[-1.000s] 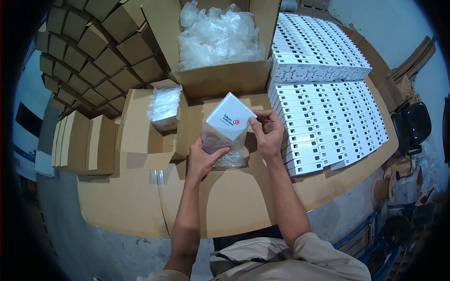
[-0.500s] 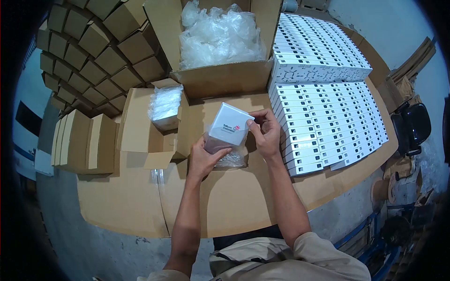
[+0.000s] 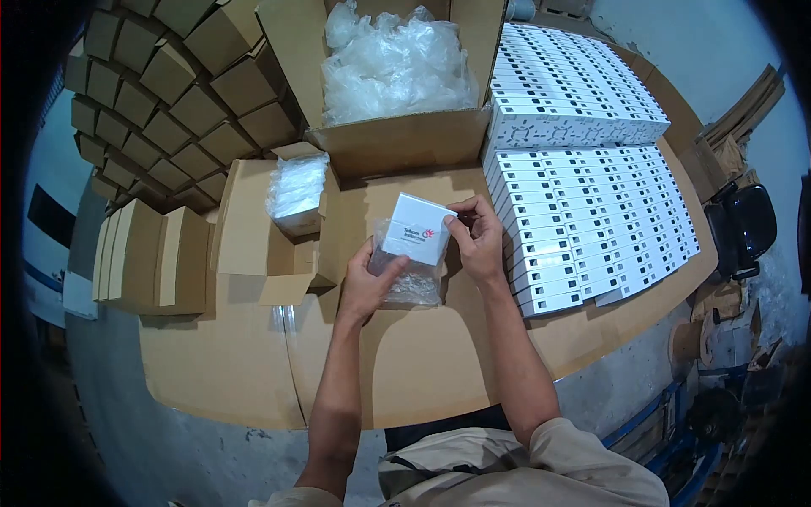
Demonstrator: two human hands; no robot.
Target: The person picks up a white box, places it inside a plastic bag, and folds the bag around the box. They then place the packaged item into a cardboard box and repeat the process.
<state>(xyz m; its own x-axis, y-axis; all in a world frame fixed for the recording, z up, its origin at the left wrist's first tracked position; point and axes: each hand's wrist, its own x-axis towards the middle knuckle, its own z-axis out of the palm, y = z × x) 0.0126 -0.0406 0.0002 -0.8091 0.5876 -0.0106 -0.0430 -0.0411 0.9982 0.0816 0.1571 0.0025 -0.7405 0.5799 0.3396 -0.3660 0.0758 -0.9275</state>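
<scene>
A flat white box [image 3: 417,221] with red and dark printing on its face is tilted over the middle of the table. Its lower part is inside a clear plastic bag [image 3: 415,288]. My left hand [image 3: 368,283] grips the bag at its left side, the thumb lying across the front near the box's lower edge. At the box's upper right, my right hand [image 3: 478,239] pinches the corner between thumb and fingers. Left of my hands stands an open brown carton [image 3: 242,221], with several bagged white boxes [image 3: 299,193] packed along its far side.
Behind my hands, a large open carton [image 3: 397,144] holds a heap of clear plastic bags [image 3: 397,68]. Rows of white boxes [image 3: 591,220] fill the table's right side. Brown cartons [image 3: 169,101] are stacked at far left, with several more [image 3: 152,258] nearer. Cardboard [image 3: 228,363] covers the table.
The white box has shifted slightly and turned flatter toward me, its lower part going down into the bag. My left thumb has moved up the bag's front. My right hand stays at the corner.
</scene>
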